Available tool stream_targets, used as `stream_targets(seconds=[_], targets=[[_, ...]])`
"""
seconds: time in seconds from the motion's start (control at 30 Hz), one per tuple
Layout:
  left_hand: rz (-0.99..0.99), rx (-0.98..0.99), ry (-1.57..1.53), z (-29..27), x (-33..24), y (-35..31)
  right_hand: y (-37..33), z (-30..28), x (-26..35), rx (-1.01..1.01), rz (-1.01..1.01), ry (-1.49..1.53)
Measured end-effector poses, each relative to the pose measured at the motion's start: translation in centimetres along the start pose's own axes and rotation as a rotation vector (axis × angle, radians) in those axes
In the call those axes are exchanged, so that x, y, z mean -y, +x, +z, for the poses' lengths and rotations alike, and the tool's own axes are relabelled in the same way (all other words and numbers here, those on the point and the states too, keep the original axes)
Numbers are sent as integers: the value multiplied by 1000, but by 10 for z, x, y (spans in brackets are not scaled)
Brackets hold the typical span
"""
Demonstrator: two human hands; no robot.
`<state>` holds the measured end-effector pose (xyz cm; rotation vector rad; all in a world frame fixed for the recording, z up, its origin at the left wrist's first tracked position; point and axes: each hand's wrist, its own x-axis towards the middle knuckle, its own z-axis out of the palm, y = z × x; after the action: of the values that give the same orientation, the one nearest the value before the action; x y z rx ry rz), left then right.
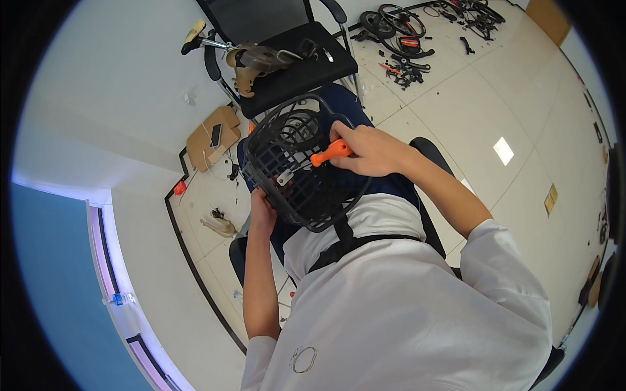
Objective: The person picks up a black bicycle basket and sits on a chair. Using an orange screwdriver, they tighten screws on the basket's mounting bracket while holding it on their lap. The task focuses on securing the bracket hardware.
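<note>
A black plastic basket (306,203) with a grid of openings rests on my lap, its open side facing up toward me. My right hand (377,151) is wrapped round the orange handle of a screwdriver (334,152). The screwdriver's shaft reaches into the basket, toward a small silver metal bracket (285,176) at the basket's left wall. Whether the tip touches a screw there is too small to tell. My left hand (262,210) grips the left side of the basket from outside, close to the bracket; some of its fingers are hidden behind the grid.
Ahead stands a black chair (329,49) bearing brownish plastic parts (261,62) and a metal tube. Wheels and bicycle parts (404,39) lie on the tiled floor beyond it. At left, a phone (216,135) lies on cardboard (195,146) near the wall.
</note>
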<state>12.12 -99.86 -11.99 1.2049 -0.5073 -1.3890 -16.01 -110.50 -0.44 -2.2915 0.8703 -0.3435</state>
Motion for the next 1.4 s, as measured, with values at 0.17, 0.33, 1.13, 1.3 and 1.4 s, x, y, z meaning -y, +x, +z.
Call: stream_targets(seconds=[0.17, 0.33, 1.13, 1.3, 1.4], targets=[[-8, -6, -20, -3, 2, 1, 0, 1, -1, 17, -35, 73], [-15, -8, -12, -2, 1, 2, 8, 5, -12, 10, 52, 36], [-83, -72, -14, 6, -4, -4, 6, 16, -10, -158, -98, 84], [-69, -100, -54, -20, 14, 11, 2, 13, -9, -153, -86, -121], [-69, -52, -28, 3, 0, 0, 0, 17, -7, -158, -211, -95]])
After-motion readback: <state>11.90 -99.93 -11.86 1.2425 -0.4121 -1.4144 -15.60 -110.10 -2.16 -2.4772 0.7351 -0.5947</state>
